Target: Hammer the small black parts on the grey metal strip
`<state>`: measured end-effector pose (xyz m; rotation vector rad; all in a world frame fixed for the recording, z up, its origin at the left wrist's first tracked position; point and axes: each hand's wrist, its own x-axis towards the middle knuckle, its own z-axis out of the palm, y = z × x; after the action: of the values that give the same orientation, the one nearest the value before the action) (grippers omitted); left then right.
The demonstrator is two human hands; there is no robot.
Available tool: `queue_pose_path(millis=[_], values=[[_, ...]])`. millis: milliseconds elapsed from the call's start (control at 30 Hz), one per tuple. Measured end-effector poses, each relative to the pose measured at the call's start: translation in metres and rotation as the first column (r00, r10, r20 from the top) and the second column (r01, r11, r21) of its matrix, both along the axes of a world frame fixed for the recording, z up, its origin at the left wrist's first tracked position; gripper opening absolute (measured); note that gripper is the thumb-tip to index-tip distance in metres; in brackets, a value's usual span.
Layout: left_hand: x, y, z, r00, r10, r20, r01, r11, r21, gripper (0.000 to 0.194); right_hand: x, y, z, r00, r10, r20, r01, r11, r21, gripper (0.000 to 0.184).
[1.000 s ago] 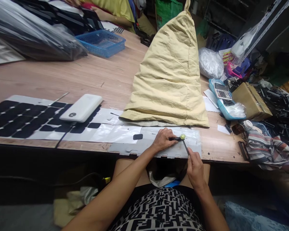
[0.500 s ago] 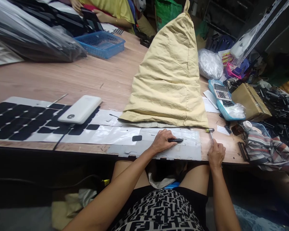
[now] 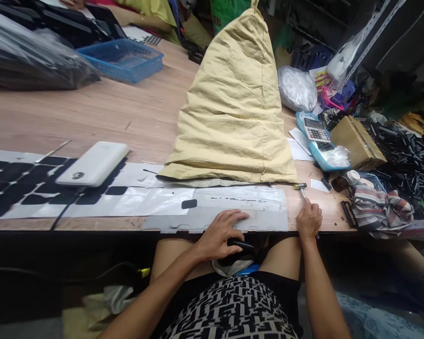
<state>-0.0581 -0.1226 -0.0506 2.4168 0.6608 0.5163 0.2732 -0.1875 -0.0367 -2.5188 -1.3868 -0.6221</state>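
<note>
"At the near edge of the wood-grain table [image 3: 141, 110], what does the head view show first?"

"The left hand [image 3: 219, 234], its fingers spread by the smooth grey sheet [image 3: 268, 219]. A slim, glossy black piece [image 3: 243, 244] sits between the thumb and a bent finger, just off the edge, above the lap."

"Pinched tight?"

"I cannot tell; the fingers look loose, and the contact is too small to judge."

"And the right hand [image 3: 309, 220]?"

"Wrapped snugly around the handle of a small hammer [image 3: 299, 187], just right of the sheet. The shaft is shiny metal, the head a stubby cylinder, yellowish at one end and dark at the other."

"What surrounds them?"

"Behind the sheet, a creased yellow cloth sack [image 3: 233, 103] tapers to a narrow top. To the left, a white block [image 3: 97, 162] with rounded corners rests on flat black patches [image 3: 38, 174]; farther back stands a blue latticed basket [image 3: 141, 68]. Off to the right, a striped cloth [image 3: 378, 209] lies crumpled."
</note>
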Motion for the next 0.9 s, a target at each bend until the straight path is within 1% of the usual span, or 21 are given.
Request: queue_pose_path(millis=[100, 200, 300, 433, 500, 600, 667, 733, 800, 900], values=[[0.001, -0.015, -0.006, 0.996, 0.056, -0.063, -0.048, 0.992, 0.114, 0.018, -0.001, 0.0, 0.0, 1.0, 0.002, -0.01, -0.002, 1.0, -0.001, 0.04], [0.004, -0.018, -0.009, 0.995, 0.057, -0.081, -0.043, 0.986, 0.162, 0.024, -0.002, 0.0, 0.001, 1.0, -0.004, -0.017, 0.004, 1.0, -0.003, 0.039], [0.004, -0.018, -0.007, 0.996, 0.06, -0.06, -0.051, 0.987, 0.149, 0.021, -0.002, 0.0, 0.001, 1.0, -0.006, -0.029, 0.006, 1.0, -0.002, 0.039], [0.008, -0.011, 0.0, 0.994, 0.11, 0.005, -0.11, 0.992, 0.06, 0.017, -0.001, 0.0, 0.0, 1.0, 0.005, -0.03, -0.005, 1.0, -0.003, 0.04], [0.017, 0.0, 0.004, 0.986, 0.156, 0.055, -0.157, 0.988, 0.003, 0.02, -0.001, 0.0, -0.001, 1.0, 0.005, -0.016, -0.005, 1.0, -0.001, 0.04], [0.041, 0.029, 0.009, 0.96, 0.264, 0.093, -0.261, 0.964, -0.043, 0.028, -0.001, 0.0, -0.002, 1.0, -0.002, -0.008, 0.002, 1.0, -0.007, 0.04], [0.062, 0.051, 0.012, 0.938, 0.343, 0.052, -0.343, 0.939, -0.014, 0.028, -0.002, 0.0, -0.001, 1.0, -0.001, -0.017, 0.001, 1.0, -0.012, 0.04], [0.081, 0.071, 0.013, 0.915, 0.404, -0.026, -0.402, 0.914, 0.042, 0.027, -0.003, 0.0, 0.0, 1.0, 0.003, -0.028, -0.004, 1.0, -0.009, 0.04], [0.098, 0.088, 0.014, 0.897, 0.433, -0.084, -0.426, 0.9, 0.095, 0.027, -0.004, 0.0, 0.0, 0.999, 0.007, -0.034, -0.008, 1.0, -0.007, 0.041], [0.116, 0.106, 0.016, 0.88, 0.464, -0.099, -0.45, 0.882, 0.138, 0.03, -0.004, 0.0, -0.001, 0.999, 0.006, -0.039, -0.006, 1.0, -0.006, 0.041]])
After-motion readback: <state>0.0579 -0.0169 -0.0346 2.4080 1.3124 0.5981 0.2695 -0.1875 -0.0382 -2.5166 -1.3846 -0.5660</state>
